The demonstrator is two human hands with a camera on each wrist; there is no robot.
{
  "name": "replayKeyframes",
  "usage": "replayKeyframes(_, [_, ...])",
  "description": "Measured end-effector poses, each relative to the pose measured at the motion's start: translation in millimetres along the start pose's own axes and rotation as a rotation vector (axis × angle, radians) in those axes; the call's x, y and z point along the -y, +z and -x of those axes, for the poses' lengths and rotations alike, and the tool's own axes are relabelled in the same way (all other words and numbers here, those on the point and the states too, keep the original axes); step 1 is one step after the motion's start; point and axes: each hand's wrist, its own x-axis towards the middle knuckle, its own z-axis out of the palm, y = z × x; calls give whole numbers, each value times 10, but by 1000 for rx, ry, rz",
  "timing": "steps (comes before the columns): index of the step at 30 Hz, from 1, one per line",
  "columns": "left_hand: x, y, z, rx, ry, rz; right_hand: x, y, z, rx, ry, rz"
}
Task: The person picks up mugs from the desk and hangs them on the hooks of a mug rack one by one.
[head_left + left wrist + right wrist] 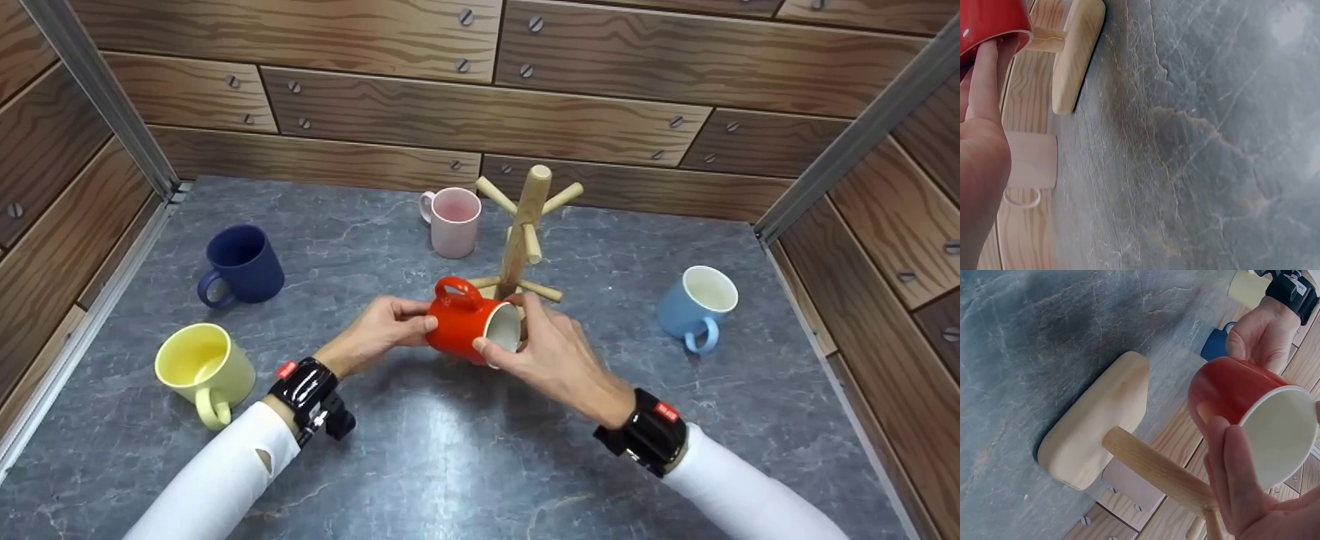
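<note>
A red mug (459,330) with a white inside is held on its side above the table, handle up and mouth turned to the right. My left hand (379,334) grips its bottom end, thumb on the near side. At the rim my right hand (555,356) holds the other end; its fingers reach along the outside in the right wrist view. Just behind the mug stands a wooden mug tree (517,247) with bare pegs, its base (1100,422) partly hidden by the mug in the head view.
A pink mug (455,234) stands behind, left of the mug tree. On the left are a dark blue mug (251,270) and a yellow mug (236,379); a light blue mug (682,304) stands at right. Wood-patterned walls (375,105) enclose the grey marbled table (420,480).
</note>
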Motion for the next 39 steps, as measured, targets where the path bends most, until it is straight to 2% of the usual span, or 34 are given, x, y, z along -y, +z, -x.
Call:
replayKeyframes(10, [9,-13,-58,-30,14,-24,-1,35,-44,19,27,58])
replayKeyframes(18, [23,24,-123,-107,-10,-52,-39,82,-62,51,48,68])
replayKeyframes(26, [3,67,-202,-149,-22,-145,-75,103,-73,89,103,114])
replayKeyframes(33, [22,124,-259,-149,25,-161,-118,103,-66,116,116,144])
replayKeyframes(39, [51,164,-308,-146,91,-157,-151,89,-28,128,80,141])
